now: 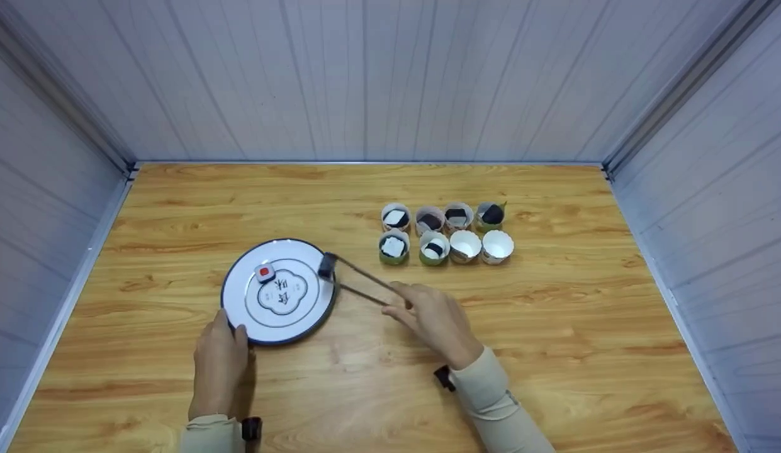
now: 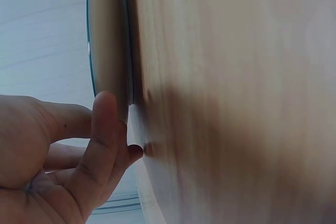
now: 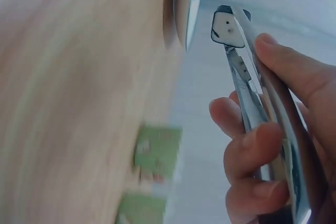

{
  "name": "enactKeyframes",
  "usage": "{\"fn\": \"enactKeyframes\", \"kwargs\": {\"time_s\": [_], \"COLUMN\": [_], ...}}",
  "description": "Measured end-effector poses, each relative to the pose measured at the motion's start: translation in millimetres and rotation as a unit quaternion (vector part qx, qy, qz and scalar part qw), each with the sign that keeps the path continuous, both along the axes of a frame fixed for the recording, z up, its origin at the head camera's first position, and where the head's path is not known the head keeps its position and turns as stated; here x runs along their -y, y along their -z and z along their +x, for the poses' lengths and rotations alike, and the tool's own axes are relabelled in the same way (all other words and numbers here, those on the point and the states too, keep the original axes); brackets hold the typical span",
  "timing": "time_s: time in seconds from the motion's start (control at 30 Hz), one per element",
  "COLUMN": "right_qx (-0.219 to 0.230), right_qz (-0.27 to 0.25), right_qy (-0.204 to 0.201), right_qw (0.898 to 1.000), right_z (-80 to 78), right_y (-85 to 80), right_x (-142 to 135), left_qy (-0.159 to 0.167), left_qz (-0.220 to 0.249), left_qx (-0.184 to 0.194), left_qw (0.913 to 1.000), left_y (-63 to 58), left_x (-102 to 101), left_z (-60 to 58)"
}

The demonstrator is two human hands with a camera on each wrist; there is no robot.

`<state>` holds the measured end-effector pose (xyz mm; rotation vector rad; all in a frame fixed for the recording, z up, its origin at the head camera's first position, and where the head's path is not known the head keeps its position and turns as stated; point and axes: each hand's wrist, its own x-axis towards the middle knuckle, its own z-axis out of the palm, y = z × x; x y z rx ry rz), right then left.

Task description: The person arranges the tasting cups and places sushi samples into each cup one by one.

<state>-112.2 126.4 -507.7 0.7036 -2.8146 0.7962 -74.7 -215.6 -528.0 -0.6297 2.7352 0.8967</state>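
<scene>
My left hand [image 1: 219, 360] pinches the near left rim of a white plate [image 1: 239, 309] with a blue edge. In the left wrist view its fingers [image 2: 100, 140] are at the rim, and the plate's underside [image 2: 107, 40] shows. My right hand [image 1: 435, 318] grips metal tongs [image 1: 365, 274]. Between the tongs' tips is a sushi piece [image 1: 326, 267], dark-wrapped, over the plate's right edge in the head view. The right wrist view shows its pale end [image 3: 227, 30], raised above the plate. Another sushi piece [image 1: 264, 272], with a red centre, lies on the plate.
Several small paper cups stand in two rows right of the plate. Black-and-white pieces sit in most, such as the front left cup [image 1: 393, 257]; the two front right cups [image 1: 497, 257] show white insides. Pale panel walls [image 1: 365, 82] border the wooden table [image 1: 585, 327].
</scene>
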Motion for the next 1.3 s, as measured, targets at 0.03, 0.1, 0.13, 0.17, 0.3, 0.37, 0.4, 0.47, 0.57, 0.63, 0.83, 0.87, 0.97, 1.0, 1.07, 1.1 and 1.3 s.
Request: {"fn": "enactKeyframes", "kwargs": {"time_s": [0.03, 0.1, 0.13, 0.17, 0.3, 0.37, 0.4, 0.47, 0.57, 0.63, 0.83, 0.87, 0.97, 1.0, 1.07, 1.1, 1.3], "right_qx": [-0.007, -0.012, -0.012, -0.010, 0.004, 0.013, 0.017, 0.026, 0.025, 0.020, 0.008, 0.009, 0.011, 0.013, 0.013, 0.015, 0.032], "right_qz": [-0.002, -0.007, -0.007, -0.006, 0.005, 0.013, 0.016, 0.020, 0.024, 0.027, 0.028, 0.027, 0.028, 0.028, 0.030, 0.031, 0.033], "right_qy": [0.010, 0.031, 0.043, 0.054, 0.104, 0.125, 0.136, 0.149, 0.163, 0.169, 0.197, 0.201, 0.209, 0.211, 0.213, 0.214, 0.215], "right_qw": [1.000, 0.999, 0.999, 0.998, 0.995, 0.992, 0.991, 0.988, 0.986, 0.985, 0.980, 0.979, 0.977, 0.977, 0.977, 0.976, 0.975], "right_z": [0.5, 1.4, 1.9, 2.4, 3.7, 4.0, 4.0, 3.8, 4.0, 4.3, 4.4, 4.6, 5.0, 5.4, 5.8, 5.6, 3.9], "right_y": [-0.7, -2.8, -3.9, -5.3, -10.7, -12.7, -13.8, -15.3, -16.7, -17.0, -15.2, -14.6, -10.8, -9.4, -6.5, -5.1, -0.8], "right_x": [-6.4, -18.9, -25.2, -31.4, -55.8, -67.8, -73.4, -85.7, -103.8, -115.1, -140.4, -143.6, -152.0, -154.2, -157.8, -159.2, -162.5], "left_qy": [-0.001, -0.004, -0.007, -0.008, -0.012, -0.013, -0.013, -0.015, -0.017, -0.019, -0.014, -0.010, 0.003, 0.004, 0.006, 0.004, -0.004], "left_qz": [0.001, 0.002, 0.002, 0.002, 0.004, 0.003, 0.004, 0.003, 0.001, 0.000, 0.000, 0.000, 0.000, -0.001, -0.001, -0.001, -0.004], "left_qx": [0.001, 0.004, 0.005, 0.007, 0.012, 0.013, 0.013, 0.014, 0.014, 0.017, 0.012, 0.006, -0.006, -0.008, -0.010, -0.008, 0.002], "left_qw": [1.0000, 1.0000, 1.0000, 0.9999, 0.9999, 0.9998, 0.9998, 0.9998, 0.9998, 0.9997, 0.9998, 0.9999, 1.0000, 1.0000, 0.9999, 1.0000, 1.0000], "left_y": [-0.2, -0.5, -0.5, -0.3, 0.5, 0.7, 0.5, 0.2, -0.2, -0.3, -0.2, -0.2, -0.5, -0.7, -1.1, -1.1, -0.8], "left_x": [0.1, 0.3, 0.1, -0.1, -0.2, -0.1, 0.0, -0.1, -0.5, -0.9, -0.6, -0.5, -0.1, -0.4, -0.7, -1.0, -1.7], "left_z": [0.2, -0.5, -0.5, -0.8, -0.8, -1.1, -1.1, -1.3, -2.1, -2.4, -1.4, -0.6, 1.7, 2.5, 3.5, 3.4, 1.4]}}
